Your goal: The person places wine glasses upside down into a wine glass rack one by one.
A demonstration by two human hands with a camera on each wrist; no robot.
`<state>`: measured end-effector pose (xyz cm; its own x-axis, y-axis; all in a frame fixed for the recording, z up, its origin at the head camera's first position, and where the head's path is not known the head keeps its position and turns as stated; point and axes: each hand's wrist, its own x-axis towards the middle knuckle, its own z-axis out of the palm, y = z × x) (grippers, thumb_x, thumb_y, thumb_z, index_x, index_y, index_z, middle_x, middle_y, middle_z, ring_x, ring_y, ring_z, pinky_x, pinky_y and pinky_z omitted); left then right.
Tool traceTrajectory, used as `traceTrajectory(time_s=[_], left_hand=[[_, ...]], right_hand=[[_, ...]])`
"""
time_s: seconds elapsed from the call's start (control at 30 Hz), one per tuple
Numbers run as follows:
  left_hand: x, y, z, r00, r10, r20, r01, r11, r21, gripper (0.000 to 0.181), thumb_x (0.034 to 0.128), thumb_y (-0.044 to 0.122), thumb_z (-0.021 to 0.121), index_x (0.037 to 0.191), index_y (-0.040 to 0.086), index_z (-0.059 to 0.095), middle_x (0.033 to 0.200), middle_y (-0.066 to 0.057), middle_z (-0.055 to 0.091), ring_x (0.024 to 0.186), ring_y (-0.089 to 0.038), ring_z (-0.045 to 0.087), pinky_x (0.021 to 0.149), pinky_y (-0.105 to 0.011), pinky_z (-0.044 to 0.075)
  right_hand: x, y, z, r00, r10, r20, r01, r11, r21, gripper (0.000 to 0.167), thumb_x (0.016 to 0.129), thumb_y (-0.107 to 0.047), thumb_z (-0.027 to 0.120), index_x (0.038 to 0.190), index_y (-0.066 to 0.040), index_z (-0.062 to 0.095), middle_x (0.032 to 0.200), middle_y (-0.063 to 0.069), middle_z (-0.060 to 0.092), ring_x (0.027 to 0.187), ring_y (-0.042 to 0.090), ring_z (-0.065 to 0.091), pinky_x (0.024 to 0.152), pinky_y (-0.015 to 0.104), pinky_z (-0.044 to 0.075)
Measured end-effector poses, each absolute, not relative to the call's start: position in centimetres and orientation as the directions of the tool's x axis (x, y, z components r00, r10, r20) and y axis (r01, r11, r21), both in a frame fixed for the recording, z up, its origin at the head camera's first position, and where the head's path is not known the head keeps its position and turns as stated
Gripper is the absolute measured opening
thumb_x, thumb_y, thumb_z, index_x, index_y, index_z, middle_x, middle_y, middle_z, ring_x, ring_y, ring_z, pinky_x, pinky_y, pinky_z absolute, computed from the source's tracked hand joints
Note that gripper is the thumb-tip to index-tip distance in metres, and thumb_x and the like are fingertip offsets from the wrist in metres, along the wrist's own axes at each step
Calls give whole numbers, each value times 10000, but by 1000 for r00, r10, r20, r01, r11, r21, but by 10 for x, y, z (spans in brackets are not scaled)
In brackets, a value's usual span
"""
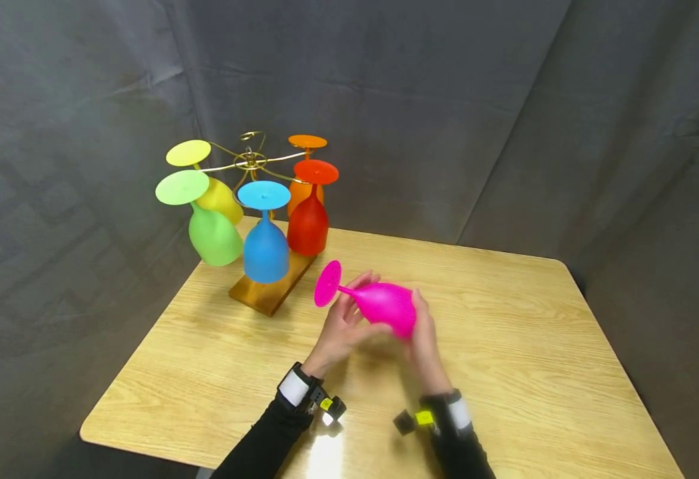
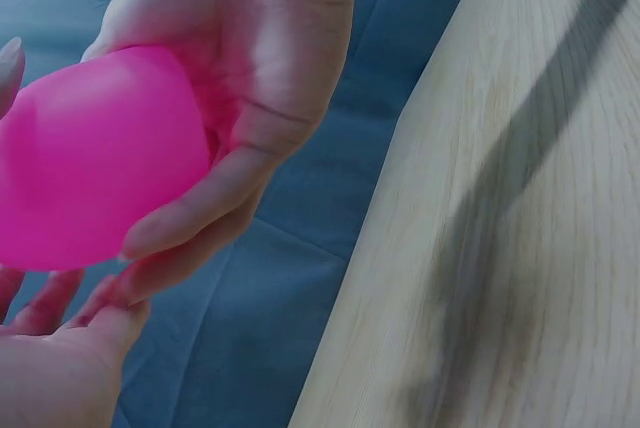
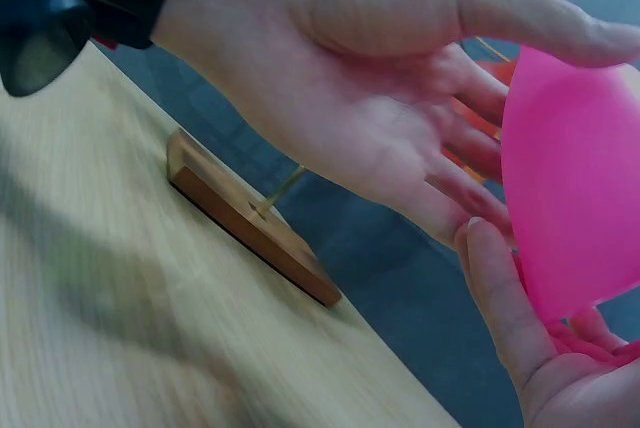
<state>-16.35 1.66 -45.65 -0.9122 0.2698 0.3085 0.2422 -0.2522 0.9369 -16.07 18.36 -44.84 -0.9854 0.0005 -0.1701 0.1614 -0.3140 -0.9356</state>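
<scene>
A bright pink goblet is held on its side above the table, its round foot toward the left and its bowl end toward the right. My left hand cradles it where bowl and stem meet, thumb on the near side and fingers behind. In the right wrist view the left thumb lies across the goblet. My right hand grips the bowl near the rim. The left wrist view has the right hand wrapped around the bowl end, which hides the mouth.
Left of the hands stands a gold wire rack on a wooden base. Upside-down goblets hang from it: green, yellow, blue, red and orange. Grey cloth hangs behind the wooden table.
</scene>
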Motion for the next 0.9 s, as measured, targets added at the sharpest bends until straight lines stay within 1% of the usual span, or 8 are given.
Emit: traceTrajectory(time_s=[0.23,0.4,0.47,0.6,0.67,0.7,0.8,0.9], left_hand=[[-161,16,-457,-931,221,292,246,-212,946,802,790,113,893,1491,127,504,1507,-21,576,1393,-207,539,1158,-279,460],[-159,13,-455,-941,165,295,264,-187,946,732,790,96,891,1445,147,569,1430,-7,646,1319,-203,606,1097,-278,516],[-158,12,-453,-940,149,306,277,-188,942,706,794,87,886,1430,159,588,1416,-22,655,1298,-218,620,1078,-290,534],[-156,7,-449,-941,126,315,290,-184,939,670,796,104,887,1404,188,617,1393,-42,667,1259,-233,638,1049,-320,560],[-155,3,-446,-944,118,308,287,-167,943,663,792,127,895,1394,205,627,1383,-35,670,1245,-234,639,1049,-340,562],[-154,1,-445,-948,113,299,282,-149,948,659,787,142,902,1383,230,636,1372,-20,675,1235,-228,641,1049,-350,563],[-153,-5,-441,-950,109,293,283,-98,954,674,785,171,907,1396,193,623,1361,10,677,1233,-226,637,1052,-385,561],[-154,-9,-438,-940,118,319,314,-63,947,706,784,167,908,1416,132,595,1384,-1,664,1239,-231,638,1034,-391,571]], right_hand=[[-159,175,-450,-987,-35,-158,160,-352,-922,657,992,-714,418,1363,-177,491,1240,18,566,1019,127,631,790,218,571],[-156,179,-449,-975,-135,-174,207,-293,-933,720,959,-777,401,1445,-248,451,1353,12,554,1177,173,608,988,321,532],[-155,184,-448,-973,-170,-155,194,-243,-951,724,977,-765,370,1475,-244,438,1387,17,542,1216,170,593,1024,335,520],[-156,199,-444,-986,-162,-37,59,-131,-990,666,1073,-608,298,1525,-131,409,1439,85,529,1200,89,611,1000,255,548],[-156,210,-442,-986,-160,41,-26,-96,-995,629,1102,-517,284,1547,-80,369,1495,156,497,1229,76,604,1016,241,545],[-157,214,-440,-982,-166,87,-74,-83,-994,605,1113,-466,280,1553,-56,351,1513,180,479,1268,110,594,1039,248,538],[-155,228,-436,-954,-205,220,-217,-36,-976,543,1122,-318,334,1568,-10,301,1560,242,412,1385,255,514,1101,257,499],[-156,238,-433,-900,-273,339,-357,17,-934,565,1064,-97,495,1576,8,280,1584,250,379,1458,378,407,1140,247,459]])
